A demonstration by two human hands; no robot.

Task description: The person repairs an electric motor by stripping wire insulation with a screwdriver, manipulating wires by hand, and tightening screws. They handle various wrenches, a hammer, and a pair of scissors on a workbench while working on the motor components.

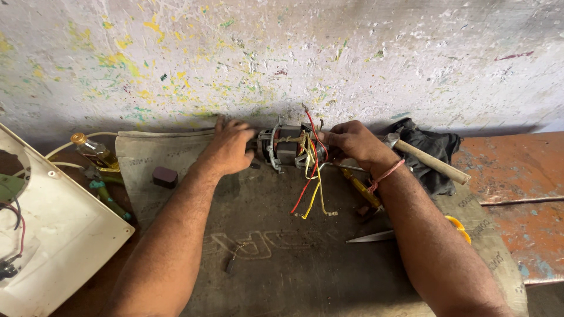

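Nearest, both bare forearms reach away across a worn grey mat (282, 258) that covers the table (517, 170), whose flaking orange-red top shows at the right. On the near left lies a cream plastic fan housing (64, 235) with loose wires. By the right forearm, scissors (376, 236) with yellow handles lie on the mat, and a yellow-handled screwdriver (359, 186) lies just beyond them.

Farther out, a small dark block (165, 176) sits on the mat at the left, with green-handled pliers (108, 199) and a small glass bottle of yellowish oil (97, 151) beyond the mat's left edge.

At the far middle of the mat, close to the wall, lies a small electric motor (288, 148): a grey metal frame around a dark laminated core, with copper-coloured windings. Red and yellow wires (311, 191) trail from it toward the near side, their bare ends on the mat. The left hand (230, 147) lies curled over the motor's left end, fingers pressed down on it. The right hand (352, 144), a red thread at its wrist, pinches the motor's right end among the wires.

To the far right, a wooden-handled hammer (429, 161) rests on a crumpled black cloth (432, 147). Behind everything stands a paint-flecked whitish wall (294, 53).
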